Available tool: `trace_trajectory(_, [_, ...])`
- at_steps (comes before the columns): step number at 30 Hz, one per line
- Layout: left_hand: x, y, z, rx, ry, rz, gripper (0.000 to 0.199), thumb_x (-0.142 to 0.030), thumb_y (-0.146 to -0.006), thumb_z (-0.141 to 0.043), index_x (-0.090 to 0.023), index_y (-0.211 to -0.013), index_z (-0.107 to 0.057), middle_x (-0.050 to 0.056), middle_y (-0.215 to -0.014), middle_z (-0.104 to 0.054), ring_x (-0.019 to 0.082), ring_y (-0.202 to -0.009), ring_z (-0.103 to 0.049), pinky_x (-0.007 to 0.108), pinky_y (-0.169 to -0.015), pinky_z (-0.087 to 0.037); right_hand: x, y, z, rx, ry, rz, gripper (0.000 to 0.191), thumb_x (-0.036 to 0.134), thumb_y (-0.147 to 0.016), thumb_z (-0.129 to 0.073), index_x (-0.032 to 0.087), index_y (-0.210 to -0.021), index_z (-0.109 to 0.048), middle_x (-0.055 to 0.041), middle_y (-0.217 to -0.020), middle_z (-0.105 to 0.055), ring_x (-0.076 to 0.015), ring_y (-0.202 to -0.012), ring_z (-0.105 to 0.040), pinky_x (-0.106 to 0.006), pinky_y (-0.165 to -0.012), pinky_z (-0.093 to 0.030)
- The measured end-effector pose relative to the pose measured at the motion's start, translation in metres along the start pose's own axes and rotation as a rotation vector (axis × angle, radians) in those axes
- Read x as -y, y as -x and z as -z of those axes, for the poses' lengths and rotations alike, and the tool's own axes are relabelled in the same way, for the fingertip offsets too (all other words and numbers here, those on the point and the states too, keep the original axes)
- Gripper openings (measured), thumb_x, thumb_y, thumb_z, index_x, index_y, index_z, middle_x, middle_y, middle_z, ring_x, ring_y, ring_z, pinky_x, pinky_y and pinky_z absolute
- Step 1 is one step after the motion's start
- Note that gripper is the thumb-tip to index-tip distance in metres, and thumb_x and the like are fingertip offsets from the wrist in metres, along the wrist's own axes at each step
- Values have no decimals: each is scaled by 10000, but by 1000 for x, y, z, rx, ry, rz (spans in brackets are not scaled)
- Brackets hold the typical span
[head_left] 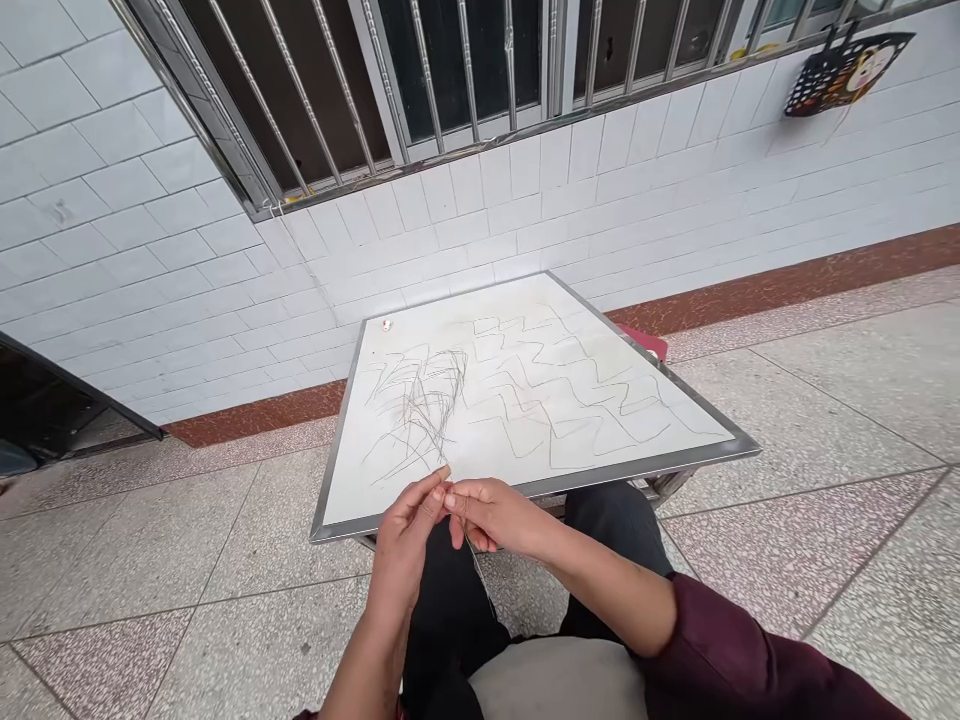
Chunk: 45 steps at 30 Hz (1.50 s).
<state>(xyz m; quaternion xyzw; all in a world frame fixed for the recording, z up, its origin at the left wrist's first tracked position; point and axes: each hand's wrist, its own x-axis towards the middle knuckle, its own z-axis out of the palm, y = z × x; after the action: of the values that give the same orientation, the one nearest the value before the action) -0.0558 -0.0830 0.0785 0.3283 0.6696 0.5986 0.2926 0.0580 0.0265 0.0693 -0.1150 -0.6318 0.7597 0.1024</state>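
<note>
My left hand (pixel 409 525) and my right hand (pixel 491 508) meet at the table's near edge, fingertips pinched together. Between them runs a thin wire-like strand (pixel 480 572), its loose end hanging down over my lap. Something tan covers a fingertip of the left hand. Just beyond the hands, a tangled pile of thin dark strands (pixel 431 395) lies on the white tabletop (pixel 450 318). To its right, several bent, zigzag strands (pixel 551 425) are spread out singly. What exactly the fingertips grip is too small to make out.
The table has a grey metal rim (pixel 660 468). A small red-and-white object (pixel 387 325) sits near its far left corner. Behind stands a white tiled wall (pixel 465 215) with barred windows; a dotted bag (pixel 847 75) hangs at right. Something red (pixel 646 343) shows behind the table's right edge.
</note>
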Motion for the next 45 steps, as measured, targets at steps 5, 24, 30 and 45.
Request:
trace_trajectory(5, [-2, -3, -16, 63, 122, 127, 463, -495, -723, -724, -145, -1026, -747, 94, -922, -739, 140, -496, -609, 282, -467, -483, -8, -1, 1, 95, 133, -11, 397, 490, -933, -478, 166, -728, -582, -1, -651, -638, -63, -437, -464, -184, -413, -377])
trace_trajectory(24, [-6, 0, -3, -132, 226, 44, 443, -367, -742, -764, -189, -1145, -719, -21, -693, -602, 96, -657, -522, 231, -678, -444, -9, 11, -3, -23, 105, 24, 197, 377, -902, -560, 194, -913, -633, 3, -806, -707, -52, -455, -488, -173, -430, -418])
trace_trajectory(30, [-7, -3, -1, -64, 300, 55, 424, -354, -741, -766, -188, -1129, -730, -21, -679, -581, 88, -648, -507, 219, -670, -435, -5, 11, 3, 71, -126, -59, 275, 409, -868, -617, 160, -968, -680, -42, -839, -726, -49, -481, -486, -164, -431, -421])
trace_trajectory(45, [0, -2, -4, -111, 190, 36, 388, -371, -761, -743, -198, -1109, -738, -13, -707, -613, 99, -667, -534, 235, -691, -450, -14, 7, -4, -89, 254, 9, 143, 320, -884, -577, 197, -824, -622, 34, -704, -664, -66, -474, -499, -177, -448, -385])
